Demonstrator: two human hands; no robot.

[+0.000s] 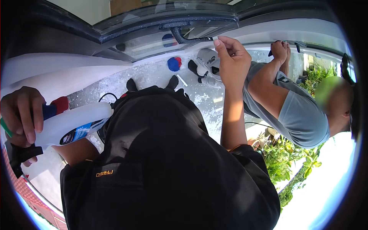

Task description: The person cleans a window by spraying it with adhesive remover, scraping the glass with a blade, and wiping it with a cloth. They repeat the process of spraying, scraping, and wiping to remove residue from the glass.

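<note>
Nearest to the camera, a black shirt [165,165] fills the lower middle of the view, with a small yellow logo at about seven o'clock. Out at nine o'clock, the left hand [21,115] is wrapped tight around the neck of a white spray bottle [74,122], fingers curled over the red and blue head, while the bottle's body lies sideways, pointing in toward the centre. There's a black trigger part below the hand, at eight o'clock.

Moving further, up at one o'clock the right hand [232,61] is raised on a long forearm, fingers bunched in a pinch, with a small white bit [215,38] at the fingertips, right against the edge of the dark car door [168,27]. What that bit is, I cannot tell. Just beside the pinch, at twelve o'clock, sits the door's dark handle [188,36].

Over at three o'clock, another person in a grey t-shirt [303,115] leans in, their hand [280,51] up at two o'clock on the same door edge.

Beyond, the wet pale ground [153,76] shows at eleven o'clock, with a white shoe [207,61] and a red and blue object [174,63] near twelve. Green plants [283,161] stand at four o'clock.
</note>
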